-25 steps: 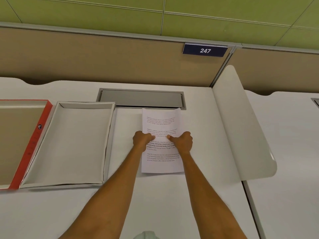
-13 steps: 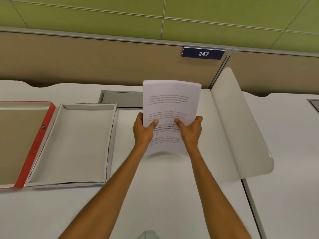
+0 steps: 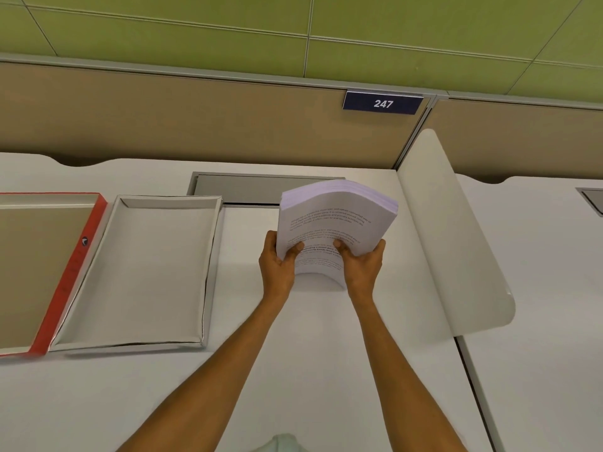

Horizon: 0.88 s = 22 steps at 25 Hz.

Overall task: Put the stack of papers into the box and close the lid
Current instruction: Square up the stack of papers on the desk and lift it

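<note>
Hands grip the stack of papers (image 3: pixel 336 220) at its near end: left hand (image 3: pixel 276 263) on the left edge, right hand (image 3: pixel 363 265) on the right, thumbs on top. The stack is raised above the desk (image 3: pixel 293 370), its sheets bowing and fanning at the far edge. Judged limp and moderately heavy, it needs support at both long edges. The open box (image 3: pixel 137 272) lies to the left, the red lid (image 3: pixel 70 282) beyond it.
</note>
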Each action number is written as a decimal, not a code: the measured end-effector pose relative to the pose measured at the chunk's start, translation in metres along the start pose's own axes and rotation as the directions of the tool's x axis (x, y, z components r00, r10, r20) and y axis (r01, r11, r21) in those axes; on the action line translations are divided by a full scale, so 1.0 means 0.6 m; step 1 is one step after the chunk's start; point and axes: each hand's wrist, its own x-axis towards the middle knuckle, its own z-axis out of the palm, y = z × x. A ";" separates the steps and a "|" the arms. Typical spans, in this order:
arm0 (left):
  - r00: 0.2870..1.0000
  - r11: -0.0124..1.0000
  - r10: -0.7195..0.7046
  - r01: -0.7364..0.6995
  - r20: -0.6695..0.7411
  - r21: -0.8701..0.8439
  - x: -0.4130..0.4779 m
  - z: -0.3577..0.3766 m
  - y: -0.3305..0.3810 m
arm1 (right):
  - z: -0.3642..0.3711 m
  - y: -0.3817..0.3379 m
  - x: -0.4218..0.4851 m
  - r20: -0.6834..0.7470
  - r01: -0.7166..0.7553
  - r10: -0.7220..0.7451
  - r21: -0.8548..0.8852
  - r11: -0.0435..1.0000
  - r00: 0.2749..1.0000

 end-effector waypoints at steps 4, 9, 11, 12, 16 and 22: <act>1.000 1.000 -0.002 0.002 0.016 0.015 -0.001 -0.005 -0.008 | -0.003 0.004 0.000 0.028 0.016 -0.016 0.000 1.000 0.999; 0.998 0.997 -0.002 -0.003 0.056 0.079 0.016 -0.017 -0.016 | -0.014 0.000 0.016 0.130 0.028 -0.025 -0.021 0.999 0.991; 0.997 0.996 -0.001 -0.007 0.083 0.089 0.025 -0.020 -0.016 | -0.020 -0.003 0.023 0.185 0.035 -0.029 -0.033 0.999 0.982; 0.996 0.995 0.003 -0.012 0.093 0.095 0.030 -0.022 -0.015 | -0.022 -0.006 0.025 0.202 0.040 -0.032 -0.037 0.999 0.979; 0.995 0.994 0.007 -0.018 0.101 0.106 0.043 -0.022 -0.011 | -0.020 -0.012 0.022 0.196 0.037 -0.028 -0.042 0.998 0.980; 1.000 0.995 -0.004 0.002 0.022 0.101 0.036 -0.013 -0.012 | 0.002 -0.009 0.001 0.046 0.012 -0.009 -0.059 0.998 0.999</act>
